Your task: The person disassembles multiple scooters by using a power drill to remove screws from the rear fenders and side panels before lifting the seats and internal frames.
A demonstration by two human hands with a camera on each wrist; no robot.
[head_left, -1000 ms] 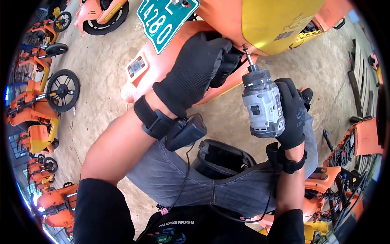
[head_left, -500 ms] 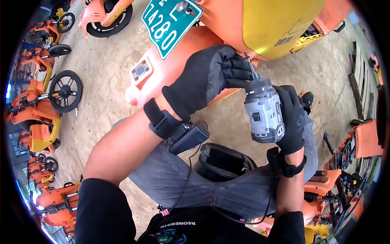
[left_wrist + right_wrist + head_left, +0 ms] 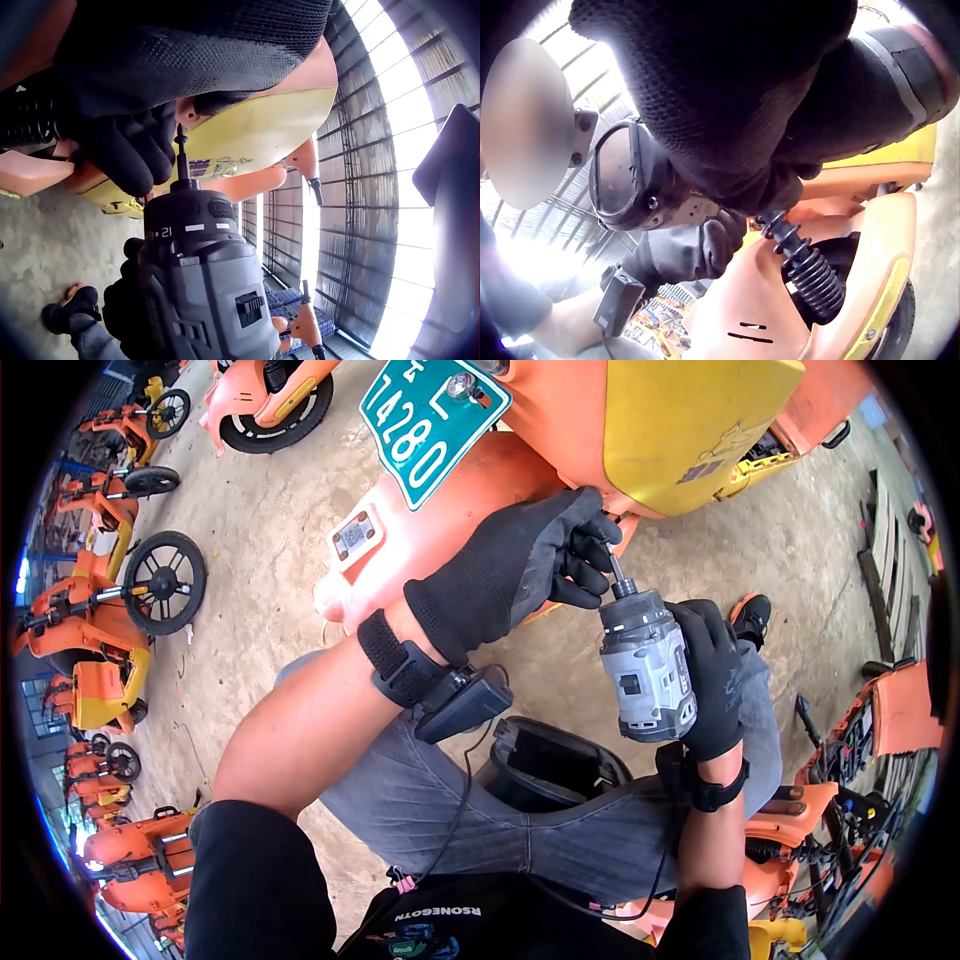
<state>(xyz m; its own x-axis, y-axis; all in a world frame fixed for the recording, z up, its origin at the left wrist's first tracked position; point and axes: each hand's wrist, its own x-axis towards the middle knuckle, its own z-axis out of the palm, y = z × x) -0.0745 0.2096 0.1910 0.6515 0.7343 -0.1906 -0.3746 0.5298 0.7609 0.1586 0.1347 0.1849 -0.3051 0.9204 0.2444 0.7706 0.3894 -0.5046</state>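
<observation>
My right hand (image 3: 712, 680), in a black glove, grips a grey cordless driver (image 3: 648, 665) whose bit points up toward the scooter. At the bit's tip sits a small dark screw (image 3: 181, 138), seen in the left wrist view. My gloved left hand (image 3: 520, 565) is beside that tip, its fingers bent around it; whether they pinch anything is hidden. Just beyond is the lower edge of the scooter's orange and yellow body panel (image 3: 690, 440), with a small hole (image 3: 190, 115) near the screw in the left wrist view. In the right wrist view the driver (image 3: 641, 180) is partly covered by the glove.
A green number plate (image 3: 425, 430) hangs over the orange fender (image 3: 480, 475). A black open bin-like part (image 3: 545, 760) lies between the person's legs. More orange scooters (image 3: 90, 610) line the left side, and scooter parts and wooden slats (image 3: 885, 560) are at the right.
The driver has moved down, away from the panel. My left hand has drawn back from the panel's underside, and its fingers have come round the bit's tip.
</observation>
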